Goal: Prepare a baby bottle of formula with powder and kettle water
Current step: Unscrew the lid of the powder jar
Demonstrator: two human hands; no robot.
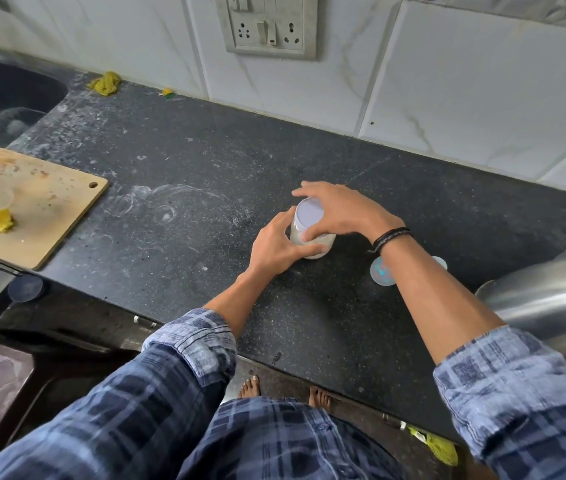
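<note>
On my feed, nearest the camera, the checked sleeves came in low over the front edge of the dark stone counter, bare feet showing below it. At the right edge the steel kettle stood close beside the right forearm, and a small round disc lay flat on the counter, partly hidden under that arm.

Farther in, near the middle of the counter, the powder jar stood upright. The left hand gripped its side, thumb and fingers curled round the body. The right hand, a dark band at its wrist, reached over the top, fingers curled round the rim of the white lid.

Well off to the left lay a wooden cutting board with a yellow lump on it. Beyond that I saw the sink, a yellow cloth against the tiled wall, and a socket panel higher up.
</note>
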